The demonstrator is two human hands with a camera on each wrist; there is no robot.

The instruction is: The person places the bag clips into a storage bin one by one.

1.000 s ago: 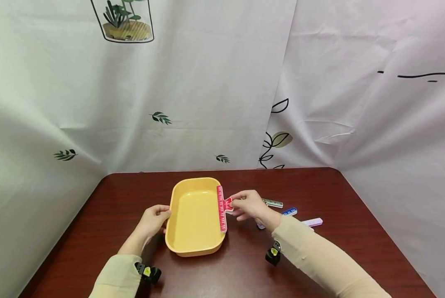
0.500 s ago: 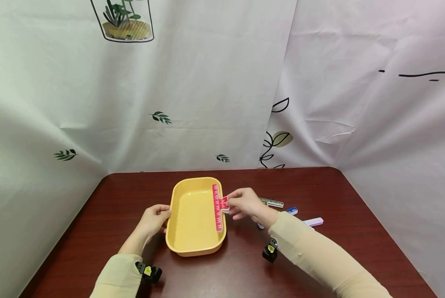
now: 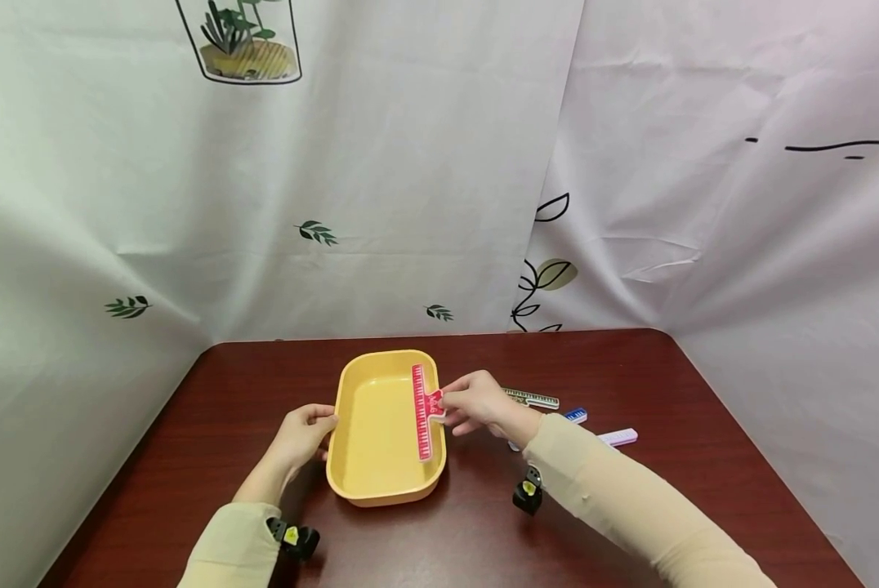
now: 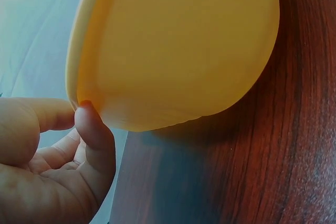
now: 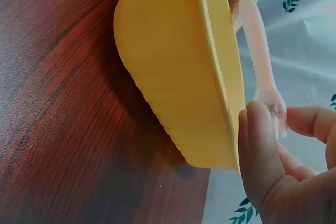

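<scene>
A yellow plastic tray [image 3: 377, 441] stands on the table in the head view. My left hand [image 3: 300, 437] pinches its left rim; in the left wrist view the thumb [image 4: 95, 129] lies against the tray wall. Over the tray's right side is a red-and-white ruler clip [image 3: 421, 412], a long straight bar with a short handle. My right hand [image 3: 479, 404] pinches that handle between thumb and fingers. From the right wrist view, the clip [image 5: 257, 45] is seen edge-on above the tray's rim, and its spring shows near the fingertips.
To the right of the tray lie a green ruler clip [image 3: 533, 398], a blue one [image 3: 576, 416] and a pale purple one [image 3: 619, 438], partly hidden by the right arm. The dark red wooden table [image 3: 263, 376] meets a white patterned cloth [image 3: 381, 278] behind.
My right hand has moved left with the red ruler clip, carrying it from the tray's right rim to over the inside. The left hand and the tray have stayed put.
</scene>
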